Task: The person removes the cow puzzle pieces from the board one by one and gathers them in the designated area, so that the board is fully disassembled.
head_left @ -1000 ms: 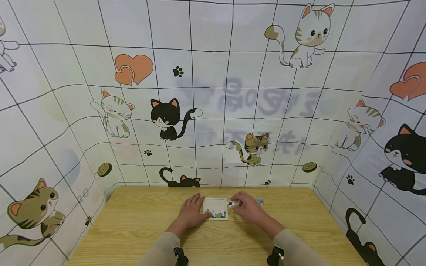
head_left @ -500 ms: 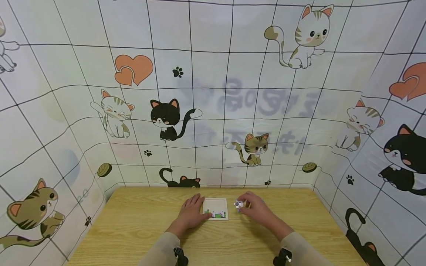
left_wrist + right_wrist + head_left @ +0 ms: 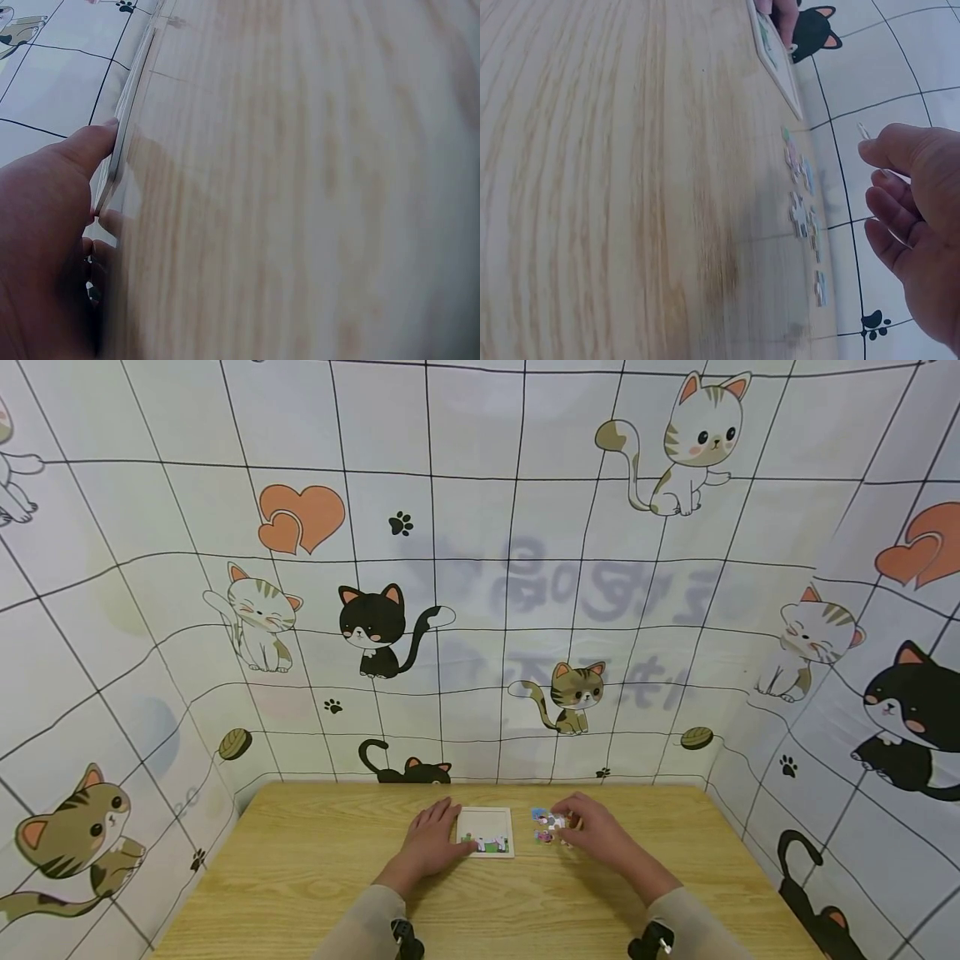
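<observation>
A pale square puzzle tray [image 3: 484,822] lies on the table, with picture pieces along its bottom row. My left hand [image 3: 432,838] rests against its left side, fingers straight and thumb on the lower edge. In the left wrist view the thumb [image 3: 88,146] touches the tray's rim. To the right of the tray my right hand [image 3: 596,833] pinches a small puzzle piece [image 3: 556,821] between thumb and fingertips. That piece shows edge-on and raised above the table in the right wrist view. Loose puzzle pieces [image 3: 798,214] lie below this hand, partly hidden by it in the head view.
The wooden table [image 3: 315,877] ends at a back edge against a cat-printed cloth wall [image 3: 480,610]. More of the same cloth hangs at both sides. A dark device is strapped to each wrist, over the beige sleeves [image 3: 693,927].
My right hand has moved right, away from the tray, carrying the pinched piece over the loose ones. More loose pieces show beside the tray. My left hand has stayed put.
</observation>
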`<state>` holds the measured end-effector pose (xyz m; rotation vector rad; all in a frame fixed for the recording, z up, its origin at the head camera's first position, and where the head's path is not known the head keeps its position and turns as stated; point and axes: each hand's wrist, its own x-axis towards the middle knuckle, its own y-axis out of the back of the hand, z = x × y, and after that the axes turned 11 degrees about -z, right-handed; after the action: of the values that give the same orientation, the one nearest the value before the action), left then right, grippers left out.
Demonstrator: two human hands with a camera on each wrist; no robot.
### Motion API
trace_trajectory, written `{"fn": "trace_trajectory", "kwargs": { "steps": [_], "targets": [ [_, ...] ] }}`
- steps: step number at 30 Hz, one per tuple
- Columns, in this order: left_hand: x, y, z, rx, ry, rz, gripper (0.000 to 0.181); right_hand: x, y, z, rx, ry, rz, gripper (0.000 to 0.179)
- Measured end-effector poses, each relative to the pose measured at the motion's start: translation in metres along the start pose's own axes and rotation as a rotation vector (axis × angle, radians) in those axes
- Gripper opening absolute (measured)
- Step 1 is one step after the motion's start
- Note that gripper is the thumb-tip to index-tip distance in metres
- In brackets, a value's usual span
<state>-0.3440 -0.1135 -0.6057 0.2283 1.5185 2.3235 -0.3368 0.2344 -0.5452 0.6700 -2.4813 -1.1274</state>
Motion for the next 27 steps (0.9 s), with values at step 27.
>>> {"fn": "trace_trajectory", "kwargs": {
  "steps": [27],
  "targets": [
    [-0.001, -0.003, -0.002, -0.023, -0.039, 0.034, 0.091, -0.024, 0.029, 0.027, 0.011, -0.062, -0.051, 0.027]
  ]
}}
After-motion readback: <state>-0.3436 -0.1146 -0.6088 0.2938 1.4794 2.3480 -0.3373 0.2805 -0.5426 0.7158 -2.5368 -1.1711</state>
